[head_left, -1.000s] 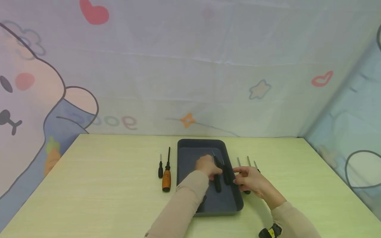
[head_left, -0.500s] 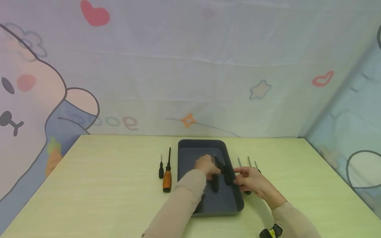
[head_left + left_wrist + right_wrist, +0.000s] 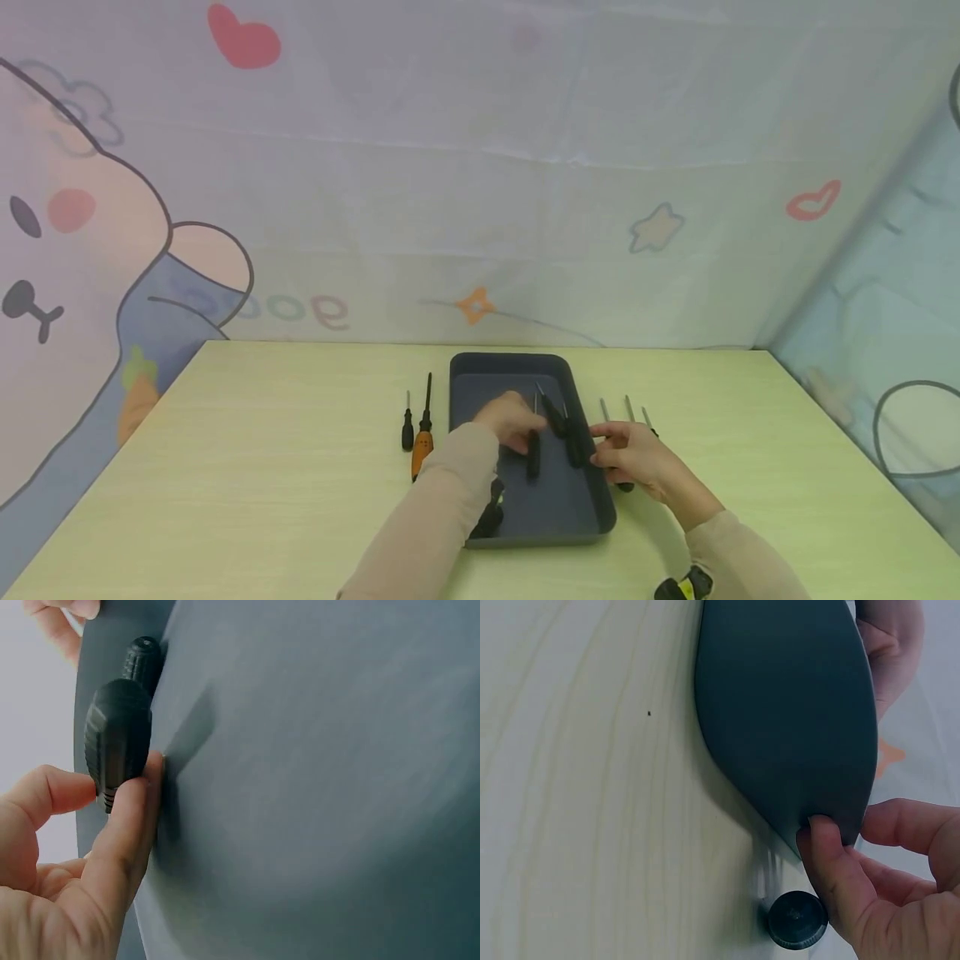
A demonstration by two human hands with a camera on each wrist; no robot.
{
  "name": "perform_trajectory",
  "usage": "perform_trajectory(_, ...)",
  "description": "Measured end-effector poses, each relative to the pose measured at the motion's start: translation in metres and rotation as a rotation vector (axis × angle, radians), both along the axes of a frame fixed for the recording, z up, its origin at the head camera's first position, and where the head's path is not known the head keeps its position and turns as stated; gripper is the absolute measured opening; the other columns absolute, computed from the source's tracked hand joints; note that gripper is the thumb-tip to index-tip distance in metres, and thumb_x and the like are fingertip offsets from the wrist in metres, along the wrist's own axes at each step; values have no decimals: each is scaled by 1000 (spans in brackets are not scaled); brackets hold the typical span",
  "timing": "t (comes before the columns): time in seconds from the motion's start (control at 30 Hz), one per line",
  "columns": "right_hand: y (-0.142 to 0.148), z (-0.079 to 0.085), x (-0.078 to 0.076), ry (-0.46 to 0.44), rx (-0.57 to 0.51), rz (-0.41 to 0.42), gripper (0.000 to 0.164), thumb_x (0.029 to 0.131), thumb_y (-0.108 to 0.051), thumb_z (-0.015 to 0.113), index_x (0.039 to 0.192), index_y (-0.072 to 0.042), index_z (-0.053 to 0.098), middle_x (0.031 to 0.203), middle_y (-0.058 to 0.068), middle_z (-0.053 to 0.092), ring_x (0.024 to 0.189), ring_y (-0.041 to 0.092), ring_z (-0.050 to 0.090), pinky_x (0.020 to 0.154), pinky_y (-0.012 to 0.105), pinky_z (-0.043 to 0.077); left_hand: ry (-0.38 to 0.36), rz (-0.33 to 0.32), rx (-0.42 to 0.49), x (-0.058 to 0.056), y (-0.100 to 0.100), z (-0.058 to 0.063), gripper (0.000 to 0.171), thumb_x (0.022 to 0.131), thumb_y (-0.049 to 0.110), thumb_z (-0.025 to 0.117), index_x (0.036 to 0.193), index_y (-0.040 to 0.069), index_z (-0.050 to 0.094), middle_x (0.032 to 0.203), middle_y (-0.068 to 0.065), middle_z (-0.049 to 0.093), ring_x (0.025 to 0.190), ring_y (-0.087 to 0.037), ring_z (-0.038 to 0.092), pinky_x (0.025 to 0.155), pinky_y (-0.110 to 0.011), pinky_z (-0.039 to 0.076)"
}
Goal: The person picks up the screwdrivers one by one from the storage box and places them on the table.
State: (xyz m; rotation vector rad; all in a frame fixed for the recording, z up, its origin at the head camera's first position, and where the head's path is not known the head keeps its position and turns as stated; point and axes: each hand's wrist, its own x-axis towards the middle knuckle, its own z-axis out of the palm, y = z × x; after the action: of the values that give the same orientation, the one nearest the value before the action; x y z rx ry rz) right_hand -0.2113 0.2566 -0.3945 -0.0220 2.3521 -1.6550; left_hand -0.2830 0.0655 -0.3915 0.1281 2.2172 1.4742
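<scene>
A dark grey tray (image 3: 551, 512) sits on the table in the head view. Inside it, my left hand (image 3: 510, 422) pinches a black-handled screwdriver (image 3: 533, 457) between thumb and fingers; the left wrist view shows this screwdriver (image 3: 116, 735) near the tray's wall. Two more black screwdrivers, one tilted (image 3: 553, 415) and one along the right wall (image 3: 573, 442), lie to its right. My right hand (image 3: 633, 457) pinches the tray's right rim, its thumb and fingers on either side of the wall (image 3: 787, 712) in the right wrist view.
Left of the tray lie a small black screwdriver (image 3: 407, 433) and an orange-handled screwdriver (image 3: 423, 446), partly behind the left sleeve. Several screwdrivers with metal shafts (image 3: 628, 407) lie to its right, partly under the right hand. A patterned cloth (image 3: 450, 167) hangs behind the table.
My left hand has shifted left inside the tray with the screwdriver, widening the gap to the other two. The right hand stays at the rim.
</scene>
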Motion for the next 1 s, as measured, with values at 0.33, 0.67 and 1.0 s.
perform_trajectory(0.33,-1,2,0,-2,6,10,51,86,6,56,132,16,36,95,15,56,76,17,54,62,32,47,-137,-47,147,-79,-4,-87,19,83,-1,54,100,-8,60,83,-21,63,71,-28,66,61,-38,54)
perform_trajectory(0.67,0,1,-1,-4,8,0,52,85,6,57,131,16,36,98,15,55,76,16,54,63,32,48,-271,-30,290,-74,-21,-66,26,88,-14,47,112,-7,49,92,-27,62,82,-34,66,70,-43,54)
perform_trajectory(1.0,0,2,0,-8,-2,0,51,86,6,55,132,16,36,96,14,54,75,16,53,62,31,47,-214,-38,192,-1,-42,32,40,94,-9,40,134,-11,38,117,-30,56,110,-38,56,89,-41,47)
